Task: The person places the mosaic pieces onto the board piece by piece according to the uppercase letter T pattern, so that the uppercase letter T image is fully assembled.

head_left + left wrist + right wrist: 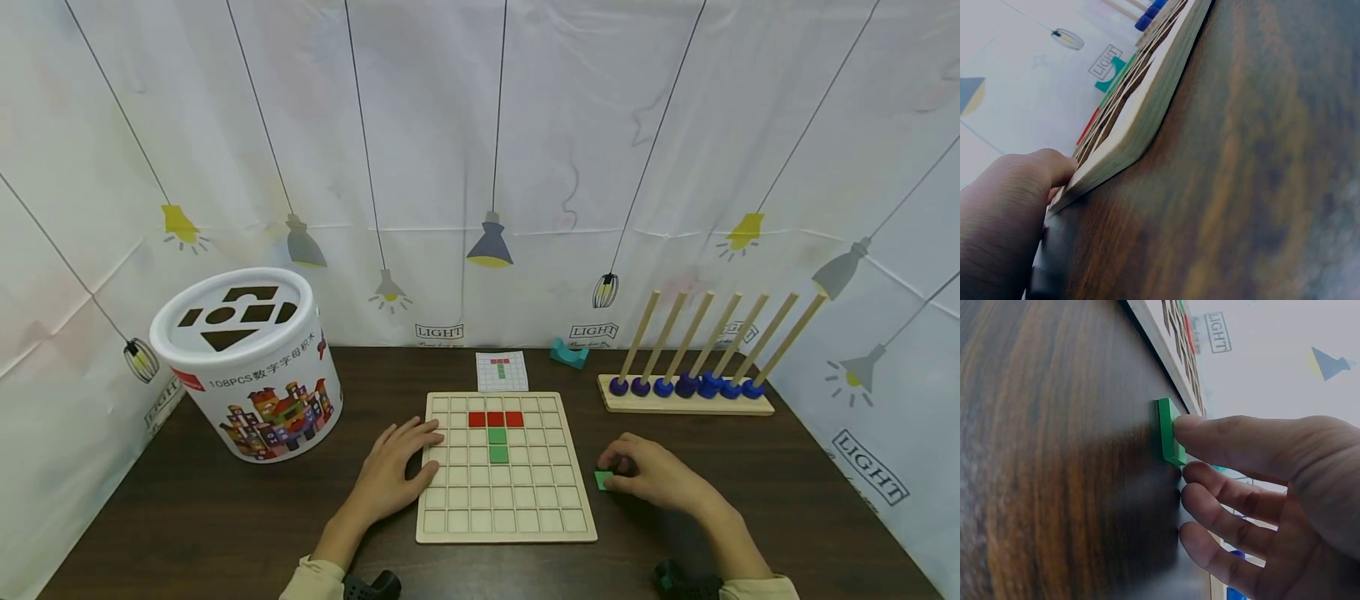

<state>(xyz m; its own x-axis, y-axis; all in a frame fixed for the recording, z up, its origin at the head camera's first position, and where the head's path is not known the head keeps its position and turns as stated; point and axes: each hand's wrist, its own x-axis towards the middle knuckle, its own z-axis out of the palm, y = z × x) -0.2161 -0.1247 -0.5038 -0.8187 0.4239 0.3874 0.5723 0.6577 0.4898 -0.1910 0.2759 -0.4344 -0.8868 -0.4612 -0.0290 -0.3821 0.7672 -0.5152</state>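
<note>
A pale wooden grid board (pixel 457 499) lies mid-table, with red square tiles (pixel 496 419) in a row and two green square tiles (pixel 498 454) below them in a column. My left hand (pixel 390 471) rests at the board's left edge, fingers spread; its thumb touches the rim in the left wrist view. Right of the board, my right hand (pixel 652 473) has its thumb on a loose green square tile (pixel 1167 432), low at the tabletop. Its other fingers curl close beside the tile. Behind the board is a small card (pixel 489 379) printed with a red and green grid pattern.
A large white bucket (pixel 277 400) with shaped holes in its lid stands at the left. At the back right is a wooden peg stand (pixel 622 402) with blue beads. A teal curved block (pixel 569 354) lies near the printed backdrop (pixel 465 167).
</note>
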